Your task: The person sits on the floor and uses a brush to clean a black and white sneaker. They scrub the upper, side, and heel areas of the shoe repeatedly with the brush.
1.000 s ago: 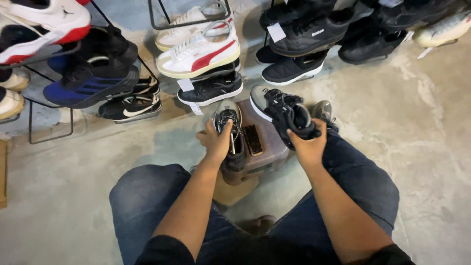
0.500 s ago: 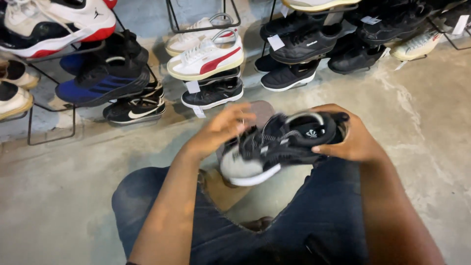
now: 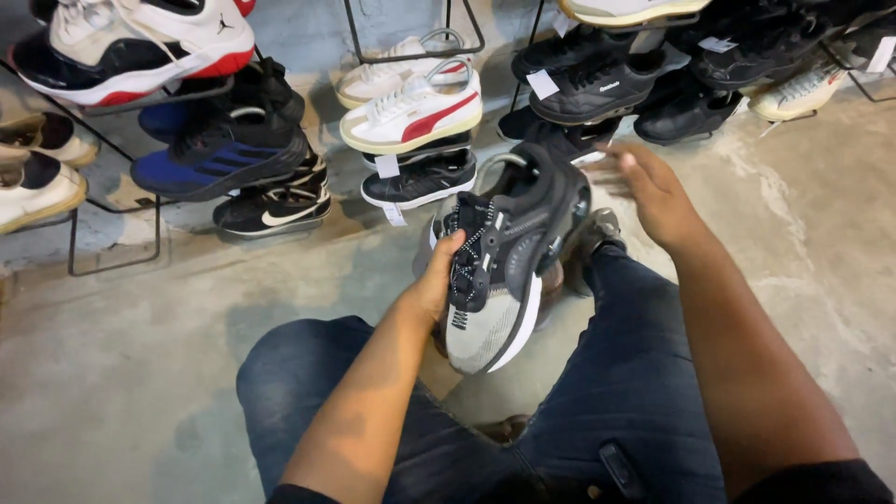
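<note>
A black and grey running shoe [image 3: 509,257] with a white sole edge is held up over my knees, toe pointing toward me. My left hand [image 3: 439,275] grips it at the laces and tongue. My right hand [image 3: 653,191] is off the shoe, fingers spread and blurred, reaching out to the right of the heel toward the floor rows of black shoes. I sit on something low, my legs in blue jeans [image 3: 616,401].
Wire racks hold sneakers: a white, black and red high-top [image 3: 140,42], a blue and black pair [image 3: 219,154], a white shoe with a red stripe [image 3: 411,112]. Black shoes [image 3: 597,89] with white tags line the back right. The floor is bare concrete [image 3: 121,355].
Both hands held the shoe sideways half a second ago. Now my right hand has let go and swung out to the right, and my left hand alone holds the shoe, turned toe-down.
</note>
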